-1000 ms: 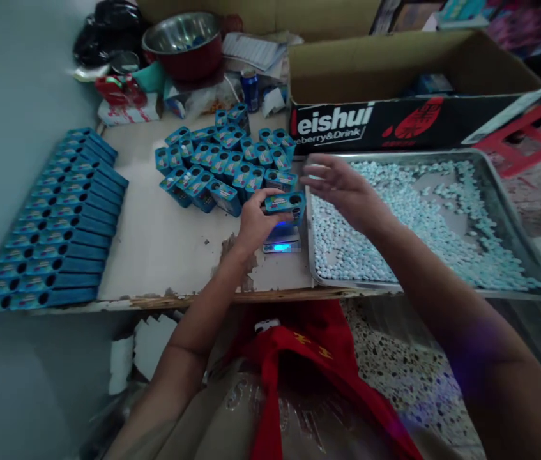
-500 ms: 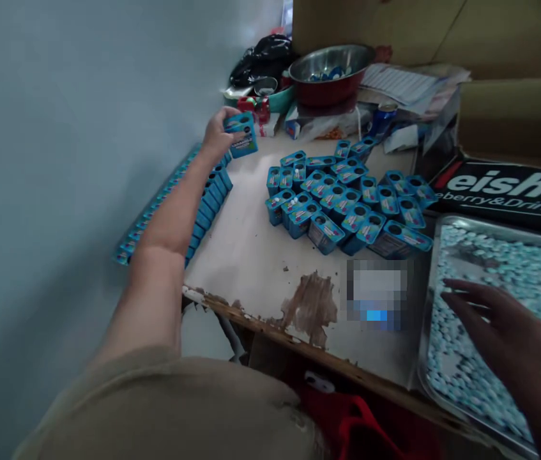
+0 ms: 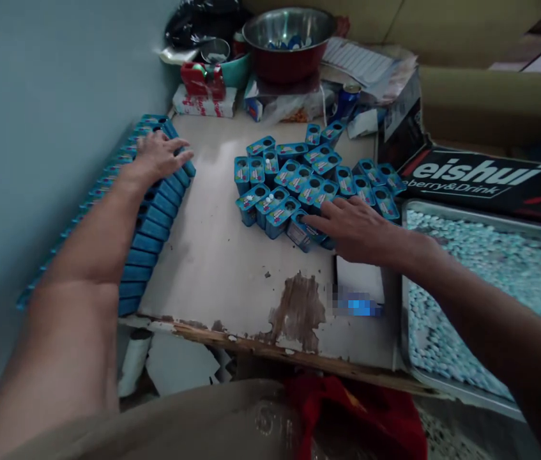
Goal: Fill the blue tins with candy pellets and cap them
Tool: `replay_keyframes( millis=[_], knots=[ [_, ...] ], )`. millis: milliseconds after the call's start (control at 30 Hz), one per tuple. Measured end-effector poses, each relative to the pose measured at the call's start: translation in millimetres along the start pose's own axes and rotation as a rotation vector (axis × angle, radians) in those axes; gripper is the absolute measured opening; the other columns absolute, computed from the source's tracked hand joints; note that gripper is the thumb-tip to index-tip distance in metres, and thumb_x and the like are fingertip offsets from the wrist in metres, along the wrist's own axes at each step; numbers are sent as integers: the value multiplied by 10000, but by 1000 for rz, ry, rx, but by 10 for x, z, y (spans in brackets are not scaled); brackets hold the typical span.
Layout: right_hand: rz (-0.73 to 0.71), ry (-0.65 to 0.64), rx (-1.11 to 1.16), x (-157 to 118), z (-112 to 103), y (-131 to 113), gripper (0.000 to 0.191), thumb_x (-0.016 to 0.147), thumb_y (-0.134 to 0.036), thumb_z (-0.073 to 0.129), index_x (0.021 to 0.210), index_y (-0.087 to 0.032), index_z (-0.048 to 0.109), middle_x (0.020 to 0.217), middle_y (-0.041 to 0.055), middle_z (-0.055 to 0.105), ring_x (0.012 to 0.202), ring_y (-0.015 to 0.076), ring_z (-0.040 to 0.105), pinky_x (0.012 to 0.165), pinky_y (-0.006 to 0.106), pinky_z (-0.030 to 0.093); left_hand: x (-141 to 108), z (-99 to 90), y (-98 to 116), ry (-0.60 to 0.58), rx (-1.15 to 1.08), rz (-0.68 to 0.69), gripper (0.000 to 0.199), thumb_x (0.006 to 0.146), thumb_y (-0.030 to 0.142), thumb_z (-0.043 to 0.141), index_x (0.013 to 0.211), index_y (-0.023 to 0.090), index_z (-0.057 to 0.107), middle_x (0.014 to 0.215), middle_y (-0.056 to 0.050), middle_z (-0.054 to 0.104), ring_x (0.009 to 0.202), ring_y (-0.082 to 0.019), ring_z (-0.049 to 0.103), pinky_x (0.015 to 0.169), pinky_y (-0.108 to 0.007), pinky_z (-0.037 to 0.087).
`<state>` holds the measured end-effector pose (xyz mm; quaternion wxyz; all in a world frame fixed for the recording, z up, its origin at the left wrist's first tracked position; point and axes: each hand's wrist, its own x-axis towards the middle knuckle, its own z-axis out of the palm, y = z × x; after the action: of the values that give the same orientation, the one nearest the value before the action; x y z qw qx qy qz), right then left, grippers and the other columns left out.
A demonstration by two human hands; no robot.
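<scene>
My left hand lies across the far part of a long row of blue boxes along the wall, its fingers spread and touching the box tops. My right hand reaches over the near side of a loose cluster of small blue boxes. Its fingers are bent down together at a box with a round hole; whatever they hold is hidden. White pieces lie on top of a few boxes in the cluster. Right of it stands a metal tray of small pale green and white tablets, under my right forearm.
A metal bowl with blue items stands at the back, near a red tape dispenser and a blue can. A black printed carton borders the tray. The worn table edge runs along the front.
My left hand has let go of the blue box it held and now rests on the row. My right hand has moved left from over the tray to the box cluster. The view has shifted.
</scene>
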<state>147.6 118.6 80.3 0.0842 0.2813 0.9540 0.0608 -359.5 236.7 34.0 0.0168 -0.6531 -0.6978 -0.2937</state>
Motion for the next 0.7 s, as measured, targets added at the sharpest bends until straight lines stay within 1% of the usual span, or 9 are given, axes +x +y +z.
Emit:
replay_keyframes(
  millis=[33, 100, 167, 267, 367, 433, 500, 600, 700],
  knots=[
    [-15, -41, -21, 44, -51, 8, 633, 982, 34, 571, 1515, -219, 799, 1206, 168, 726, 1095, 335, 651, 863, 423, 306, 24, 25, 41, -78, 89, -123, 449, 996, 439, 960, 951, 32, 774, 1372, -131, 875, 1518, -230, 710, 1458, -555, 379],
    [-43, -118, -38, 147, -161, 4, 548, 1006, 53, 550, 1430, -180, 808, 1202, 168, 744, 1110, 319, 650, 877, 421, 288, 91, 56, 104, -189, 156, -260, 371, 905, 252, 1022, 1008, -20, 792, 1443, -154, 843, 1577, -322, 683, 1452, -681, 364],
    [-82, -166, -27, 243, -265, -21, 444, 1024, 46, 556, 1323, -157, 813, 1182, 155, 771, 1132, 312, 659, 914, 424, 294, 145, 76, 134, -187, 186, -268, 266, 931, 126, 959, 1063, -39, 797, 1465, -124, 829, 1627, -356, 648, 1444, -709, 358],
    [-150, -189, 42, 273, -379, -85, 254, 1011, -83, 723, 1230, -174, 814, 1154, 112, 801, 1165, 318, 677, 1007, 426, 324, 185, 97, 140, -165, 201, -297, 205, 945, 46, 909, 1112, -22, 812, 1514, -109, 813, 1627, -347, 653, 1435, -691, 388],
    [-65, -204, 127, 52, -459, -196, 279, 930, -300, 926, 1169, -189, 834, 1113, 101, 818, 1143, 358, 711, 1072, 450, 372, 194, 76, 178, -146, 165, -311, 310, 960, 198, 987, 1131, 1, 821, 1605, -169, 775, 1573, -329, 686, 1417, -701, 424],
    [93, -234, 173, -226, -501, -281, 327, 921, -394, 958, 1144, -178, 853, 1061, 123, 830, 1097, 387, 741, 1060, 473, 417, 179, 25, 264, -126, 129, -285, 515, 985, 454, 1017, 1132, 4, 813, 1652, -214, 744, 1572, -322, 665, 1419, -713, 418],
    [292, -280, 214, -542, -515, -345, 353, 952, -449, 940, 1136, -156, 870, 1032, 162, 841, 1067, 416, 768, 1015, 482, 462, 145, -42, 393, -77, 98, -230, 694, 1008, 654, 965, 1176, 3, 795, 1681, -230, 724, 1613, -326, 614, 1446, -754, 337],
    [573, -323, 265, -925, -455, -383, 397, 1012, -487, 899, 1160, -118, 891, 1054, 219, 858, 1074, 442, 800, 972, 480, 499, 69, -125, 582, 3, 65, -162, 817, 946, 710, 969, 1323, 10, 778, 1724, -241, 690, 1677, -380, 558, 1458, -776, 279],
    [714, -302, 299, -1070, -343, -367, 487, 1073, -570, 858, 1195, -101, 904, 1125, 257, 869, 1114, 435, 814, 974, 468, 507, -37, -141, 658, 58, 2, -151, 875, 745, 725, 968, 1357, 113, 840, 1720, -188, 714, 1688, -445, 540, 1450, -750, 347]
  ],
)
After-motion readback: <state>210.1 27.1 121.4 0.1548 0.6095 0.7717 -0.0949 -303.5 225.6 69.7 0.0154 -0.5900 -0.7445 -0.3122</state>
